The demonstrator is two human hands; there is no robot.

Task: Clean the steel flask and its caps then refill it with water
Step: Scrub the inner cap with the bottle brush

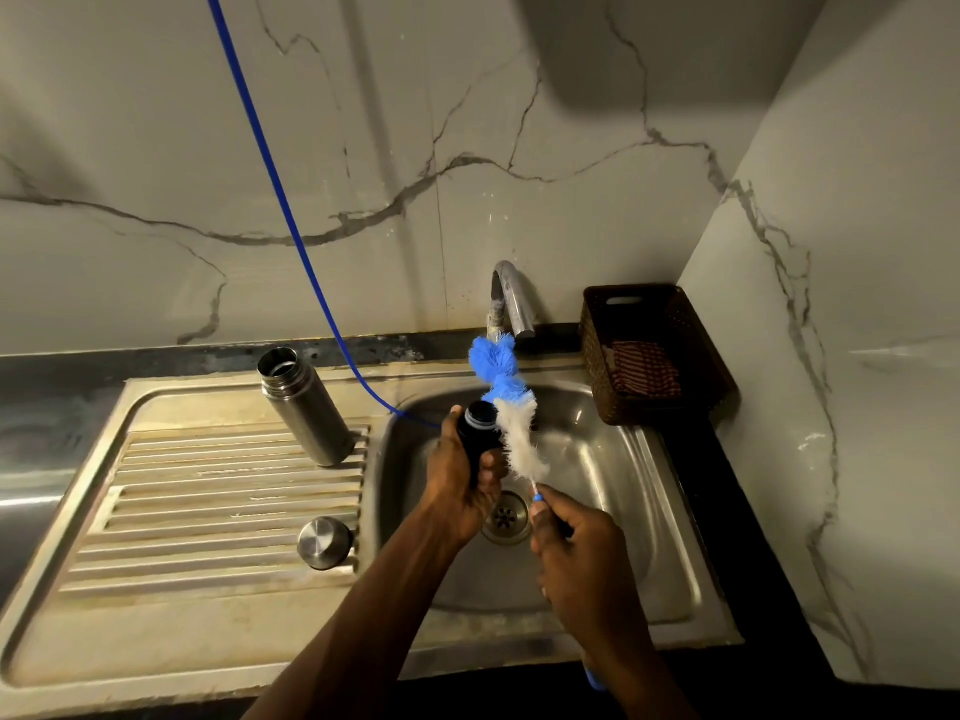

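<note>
Here I have the left hand [462, 485] curled round the black inner cap [480, 428] over the sink [613, 511], so drips should fall in the basin. My right hand [576, 543] grips the brush [511, 407] handle, bristles against the cap. The flask [304, 402] stands open on the drainboard, steel cap [324, 543] nearby. I can't see whether water runs, nor inside the flask.

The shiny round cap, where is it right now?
In the head view, the round steel cap sits on the ribbed draining board, left of the sink basin and nearer than the open steel flask.
</note>
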